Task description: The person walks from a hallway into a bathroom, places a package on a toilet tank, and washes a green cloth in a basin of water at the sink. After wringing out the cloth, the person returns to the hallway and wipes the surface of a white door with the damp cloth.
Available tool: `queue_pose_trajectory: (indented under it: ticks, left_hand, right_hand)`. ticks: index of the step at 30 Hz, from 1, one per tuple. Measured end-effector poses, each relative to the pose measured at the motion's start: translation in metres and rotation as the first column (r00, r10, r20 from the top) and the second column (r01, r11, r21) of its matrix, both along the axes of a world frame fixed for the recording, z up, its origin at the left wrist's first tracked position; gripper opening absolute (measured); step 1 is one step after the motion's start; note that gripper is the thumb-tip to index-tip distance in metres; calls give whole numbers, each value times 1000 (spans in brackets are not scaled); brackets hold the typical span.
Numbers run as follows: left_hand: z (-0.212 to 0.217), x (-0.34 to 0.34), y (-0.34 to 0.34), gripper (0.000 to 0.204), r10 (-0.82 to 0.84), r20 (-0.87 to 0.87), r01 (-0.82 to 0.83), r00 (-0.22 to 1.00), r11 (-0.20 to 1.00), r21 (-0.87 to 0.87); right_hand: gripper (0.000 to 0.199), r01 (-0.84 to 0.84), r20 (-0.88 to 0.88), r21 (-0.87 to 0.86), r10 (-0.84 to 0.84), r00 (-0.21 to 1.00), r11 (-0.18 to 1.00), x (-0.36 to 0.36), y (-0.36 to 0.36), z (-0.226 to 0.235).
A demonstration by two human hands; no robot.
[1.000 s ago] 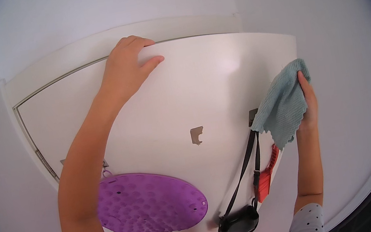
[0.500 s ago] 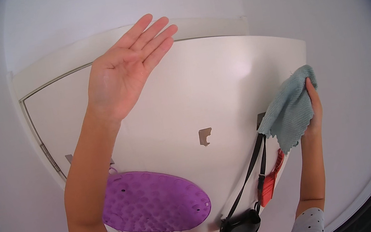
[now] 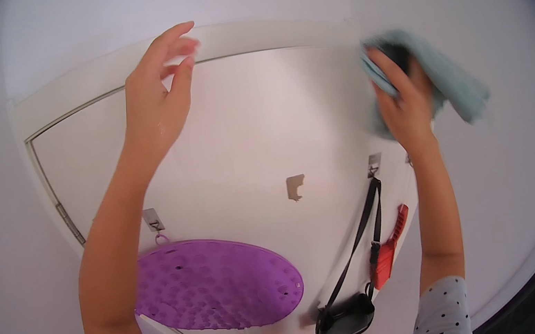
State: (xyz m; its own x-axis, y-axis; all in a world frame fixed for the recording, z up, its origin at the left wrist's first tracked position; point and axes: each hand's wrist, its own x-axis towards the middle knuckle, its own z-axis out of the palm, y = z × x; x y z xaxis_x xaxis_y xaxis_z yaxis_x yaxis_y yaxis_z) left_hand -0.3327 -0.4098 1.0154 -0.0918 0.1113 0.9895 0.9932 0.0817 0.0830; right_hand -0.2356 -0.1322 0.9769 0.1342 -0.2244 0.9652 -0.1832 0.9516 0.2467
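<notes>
A white door [image 3: 240,129] fills the view in front of me. My left hand [image 3: 158,104] is raised before its upper left part, empty, with the fingers loosely bent and apart. At the door's upper right corner, my right hand [image 3: 406,106] grips a blue-green cloth [image 3: 453,78]. The cloth is blurred by motion, bunched about my fingers, and one end hangs out to the right. It hides that corner, so I cannot tell whether it touches the door.
Low on the door, a purple bumpy mat [image 3: 223,286] hangs from a metal hook [image 3: 153,220]. To the right a black bag [image 3: 346,317] hangs by its strap from another hook [image 3: 374,164], beside a red brush-like item [image 3: 386,263]. A torn brown patch [image 3: 295,187] marks the door's middle.
My right hand has moved up and slightly left with the cloth, which now swings out to the right. My left hand has turned and its straight fingers have curled.
</notes>
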Motion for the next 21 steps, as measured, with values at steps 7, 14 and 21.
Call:
queue_pose_trajectory:
  ticks: [7, 14, 21]
  left_hand:
    - [27, -11, 26, 37, 550, -140, -557, 823, 737, -383]
    - [21, -14, 25, 42, 511, -21, -463, 859, 759, -457]
    - [17, -21, 21, 39, 545, -99, -535, 832, 745, -397]
  right_hand:
    - [34, -79, 487, 75, 33, 873, 994, -61, -51, 56]
    - [40, 258, 627, 194, -322, 709, 946, -73, -38, 61]
    - [33, 171, 309, -22, -155, 938, 985, -59, 38, 57]
